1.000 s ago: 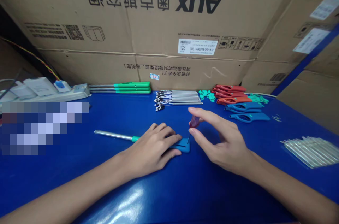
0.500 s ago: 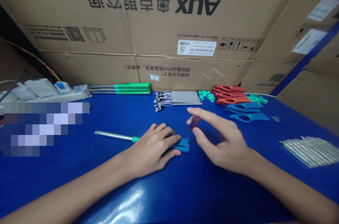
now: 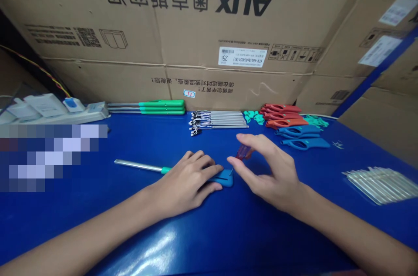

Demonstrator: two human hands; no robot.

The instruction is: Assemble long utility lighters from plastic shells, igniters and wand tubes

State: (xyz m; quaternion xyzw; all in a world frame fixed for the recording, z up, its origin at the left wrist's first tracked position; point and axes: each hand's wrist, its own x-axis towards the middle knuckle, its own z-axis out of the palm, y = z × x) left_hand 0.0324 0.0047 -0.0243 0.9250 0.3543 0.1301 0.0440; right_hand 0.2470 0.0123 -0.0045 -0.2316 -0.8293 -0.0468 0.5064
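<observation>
A stick lighter with a blue handle [image 3: 225, 177], a green collar [image 3: 165, 170] and a long silver tube [image 3: 139, 165] lies flat on the blue table. My left hand [image 3: 192, 182] is closed over the handle and pins it down, hiding its middle. In my right hand [image 3: 274, 171] is a small screwdriver [image 3: 242, 152] with a clear reddish-purple grip, held near the thumb and fingertips. Its thin shaft slants down to the right end of the blue handle, where the tip meets it; any screw there is too small to make out.
Along the back lie green-handled lighters [image 3: 163, 107], silver tubes with wires [image 3: 225, 120], small green parts [image 3: 254, 116], and red [image 3: 282, 109] and blue [image 3: 305, 143] handle shells. Several pale sticks [image 3: 382, 184] lie at right. A power strip [image 3: 75, 116] is at left; cardboard [image 3: 196, 49] stands behind.
My right thumb and fingers have shifted around the screwdriver grip, which now leans further to the right. My left hand and the lighter stay in place; the view has shifted slightly.
</observation>
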